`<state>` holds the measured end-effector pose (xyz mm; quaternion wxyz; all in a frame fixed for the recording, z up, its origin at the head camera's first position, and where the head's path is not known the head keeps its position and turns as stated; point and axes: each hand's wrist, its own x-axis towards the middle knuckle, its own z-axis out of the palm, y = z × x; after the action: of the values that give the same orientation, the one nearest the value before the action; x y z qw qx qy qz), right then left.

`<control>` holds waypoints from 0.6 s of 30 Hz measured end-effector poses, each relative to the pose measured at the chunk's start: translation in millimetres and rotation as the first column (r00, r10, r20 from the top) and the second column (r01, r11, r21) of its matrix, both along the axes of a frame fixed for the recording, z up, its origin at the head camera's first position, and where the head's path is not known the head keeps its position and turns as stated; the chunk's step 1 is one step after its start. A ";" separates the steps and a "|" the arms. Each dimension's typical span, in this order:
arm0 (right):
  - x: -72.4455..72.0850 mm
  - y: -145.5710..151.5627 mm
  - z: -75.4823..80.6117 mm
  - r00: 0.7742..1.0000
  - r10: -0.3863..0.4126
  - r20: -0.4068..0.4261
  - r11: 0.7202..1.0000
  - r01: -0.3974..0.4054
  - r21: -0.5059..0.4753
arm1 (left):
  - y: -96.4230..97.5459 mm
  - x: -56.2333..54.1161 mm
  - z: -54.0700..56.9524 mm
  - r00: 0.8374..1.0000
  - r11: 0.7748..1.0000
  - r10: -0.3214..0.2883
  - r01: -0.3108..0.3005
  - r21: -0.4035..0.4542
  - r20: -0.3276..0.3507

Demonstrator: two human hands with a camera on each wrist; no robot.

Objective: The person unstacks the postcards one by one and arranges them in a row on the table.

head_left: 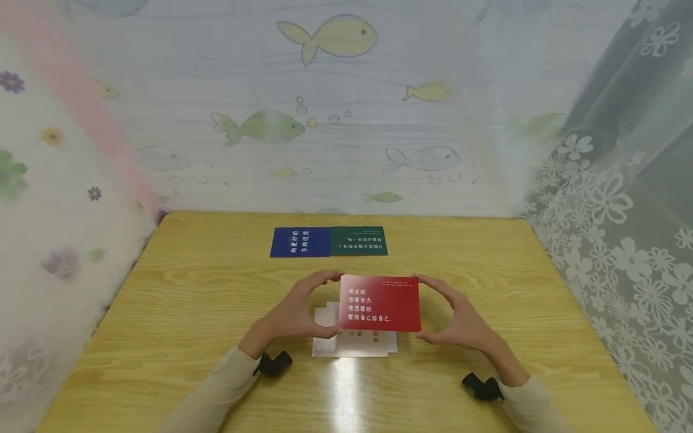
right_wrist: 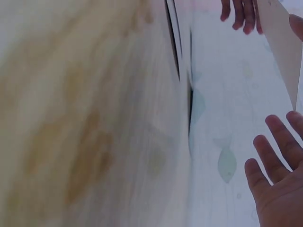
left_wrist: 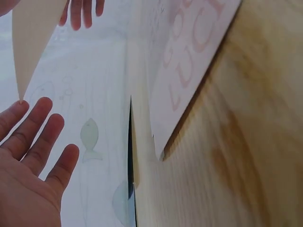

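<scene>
A red card (head_left: 379,304) with white printed characters is held up by its corners over the table. My left hand (head_left: 292,310) pinches its left corners between thumb and forefinger. At the right corners my right hand (head_left: 465,319) grips it the same way. Both wrist views show the card's pale back (left_wrist: 33,38), with the other fingers spread away from it. Beneath it lies a small pile of pale cards (head_left: 357,347) with reddish characters, partly hidden. Farther back, a blue card (head_left: 284,243) and a green card (head_left: 359,240) lie side by side, edges meeting.
The wooden table (head_left: 189,288) runs back to a curtain (head_left: 346,138) printed with fish. A flowered cloth (head_left: 54,228) hangs on the left and lace (head_left: 617,252) on the right. Dark wrist devices (head_left: 274,364) sit at both cuffs.
</scene>
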<state>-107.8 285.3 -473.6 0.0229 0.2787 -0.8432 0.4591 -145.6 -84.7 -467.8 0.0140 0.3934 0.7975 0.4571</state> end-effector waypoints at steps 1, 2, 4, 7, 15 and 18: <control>-2.9 1.4 -0.1 1.000 0.000 0.010 1.000 0.001 -0.004 | 1.3 -1.5 -0.5 1.000 1.000 -0.001 0.001 -0.001 0.004; -5.7 2.9 -0.2 1.000 -0.001 0.017 1.000 0.001 -0.004 | 2.6 -3.0 -0.8 1.000 1.000 0.001 -0.001 -0.005 0.012; -10.9 6.0 -0.9 0.999 0.005 0.037 1.000 -0.005 -0.018 | 5.1 -5.3 -1.5 0.999 1.000 0.009 -0.008 -0.020 0.032; -17.5 10.9 -1.7 0.998 0.017 0.063 0.999 -0.014 -0.041 | 9.8 -9.3 -2.0 0.998 0.999 0.020 -0.018 -0.040 0.057; -33.3 20.5 -4.7 0.995 0.032 0.091 0.999 -0.029 -0.032 | 21.1 -23.5 -5.3 0.998 0.997 0.042 -0.038 -0.069 0.054; -38.9 24.4 -5.0 0.995 0.036 0.095 0.999 -0.033 -0.030 | 26.2 -28.7 -5.2 0.997 0.995 0.059 -0.055 -0.084 0.048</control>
<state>-146.7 309.8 -478.7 -0.0214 0.2704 -0.8318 0.4843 -174.4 -58.5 -473.0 0.0375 0.3581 0.8260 0.4337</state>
